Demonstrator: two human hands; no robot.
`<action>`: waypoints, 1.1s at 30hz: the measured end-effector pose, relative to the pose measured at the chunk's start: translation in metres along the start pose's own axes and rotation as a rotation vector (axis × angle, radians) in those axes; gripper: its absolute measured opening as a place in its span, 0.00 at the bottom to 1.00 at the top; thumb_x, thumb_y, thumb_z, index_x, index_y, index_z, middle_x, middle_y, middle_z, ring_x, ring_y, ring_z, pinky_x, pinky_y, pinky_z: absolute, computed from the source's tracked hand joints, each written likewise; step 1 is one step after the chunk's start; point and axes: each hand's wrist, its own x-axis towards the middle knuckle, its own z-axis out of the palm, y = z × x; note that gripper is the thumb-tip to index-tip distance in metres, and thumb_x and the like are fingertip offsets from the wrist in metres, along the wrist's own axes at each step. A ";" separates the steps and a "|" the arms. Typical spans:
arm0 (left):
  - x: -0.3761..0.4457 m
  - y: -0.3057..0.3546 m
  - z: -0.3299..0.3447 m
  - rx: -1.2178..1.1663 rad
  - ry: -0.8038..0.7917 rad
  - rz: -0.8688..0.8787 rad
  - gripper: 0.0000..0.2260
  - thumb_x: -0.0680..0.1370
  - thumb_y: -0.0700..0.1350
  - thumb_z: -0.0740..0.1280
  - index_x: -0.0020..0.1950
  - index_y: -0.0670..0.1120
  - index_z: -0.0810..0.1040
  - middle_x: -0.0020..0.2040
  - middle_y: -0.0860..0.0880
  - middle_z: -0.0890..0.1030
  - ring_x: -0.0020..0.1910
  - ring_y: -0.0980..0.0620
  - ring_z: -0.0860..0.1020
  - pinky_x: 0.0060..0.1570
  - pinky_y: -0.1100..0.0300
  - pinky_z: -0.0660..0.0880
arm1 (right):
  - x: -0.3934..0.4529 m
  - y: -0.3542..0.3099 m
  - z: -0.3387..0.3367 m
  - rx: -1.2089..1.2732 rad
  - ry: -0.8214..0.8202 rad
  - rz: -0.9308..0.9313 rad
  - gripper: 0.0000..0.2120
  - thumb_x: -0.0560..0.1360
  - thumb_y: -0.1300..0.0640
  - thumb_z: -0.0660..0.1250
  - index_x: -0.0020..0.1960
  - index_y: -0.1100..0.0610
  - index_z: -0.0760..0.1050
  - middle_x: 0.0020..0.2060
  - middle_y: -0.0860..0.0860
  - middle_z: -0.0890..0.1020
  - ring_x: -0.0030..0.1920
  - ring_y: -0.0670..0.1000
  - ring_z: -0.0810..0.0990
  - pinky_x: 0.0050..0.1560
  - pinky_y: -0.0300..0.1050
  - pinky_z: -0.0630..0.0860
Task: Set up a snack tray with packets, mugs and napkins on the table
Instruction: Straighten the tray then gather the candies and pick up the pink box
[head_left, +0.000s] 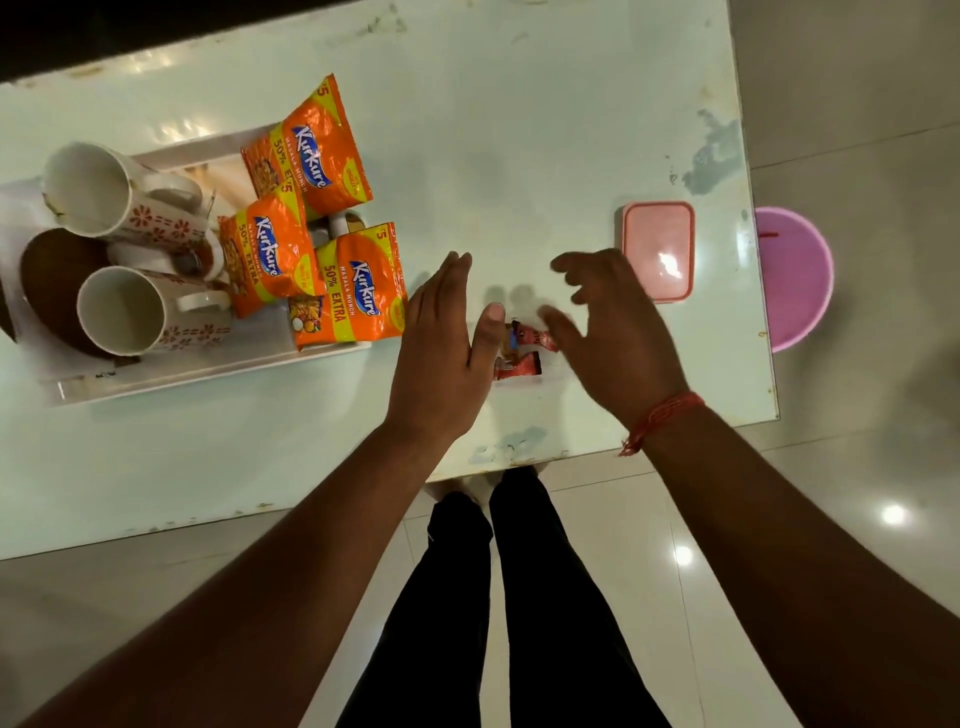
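Observation:
A white tray (208, 371) sits at the left of the table. It holds three orange snack packets (358, 286) and white flower-patterned mugs (124, 306) lying on their sides, with a brown round piece under them. Two small red candy wrappers (524, 340) lie on the table between my hands. My left hand (441, 353) hovers flat with fingers straight, just left of the wrappers. On their right is my right hand (613, 332), with spread, curled fingers. Neither hand holds anything.
A pink lidded box (657, 249) stands near the table's right edge. Past that edge a pink tub (795, 280) sits on the tiled floor. The pale table top (519, 130) is stained in spots. My legs stand below the near edge.

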 end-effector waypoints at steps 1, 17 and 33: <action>0.000 -0.001 0.000 -0.011 -0.002 -0.002 0.32 0.79 0.66 0.45 0.78 0.49 0.57 0.78 0.49 0.62 0.77 0.50 0.57 0.71 0.60 0.56 | 0.006 0.009 -0.005 0.004 0.072 0.036 0.18 0.77 0.55 0.69 0.65 0.57 0.73 0.60 0.56 0.75 0.56 0.55 0.78 0.55 0.49 0.76; 0.008 0.008 0.006 -0.123 0.043 -0.097 0.24 0.83 0.57 0.52 0.77 0.49 0.61 0.77 0.48 0.64 0.76 0.51 0.60 0.71 0.58 0.60 | 0.045 0.061 0.001 -0.578 -0.070 0.220 0.32 0.71 0.48 0.68 0.70 0.59 0.63 0.69 0.63 0.65 0.63 0.66 0.68 0.57 0.59 0.74; -0.006 0.011 -0.010 -0.412 0.126 -0.189 0.12 0.82 0.54 0.59 0.62 0.52 0.75 0.53 0.60 0.79 0.53 0.68 0.76 0.47 0.75 0.73 | -0.011 -0.037 -0.007 1.331 -0.287 0.738 0.09 0.78 0.52 0.64 0.48 0.56 0.81 0.48 0.56 0.82 0.51 0.60 0.81 0.49 0.56 0.78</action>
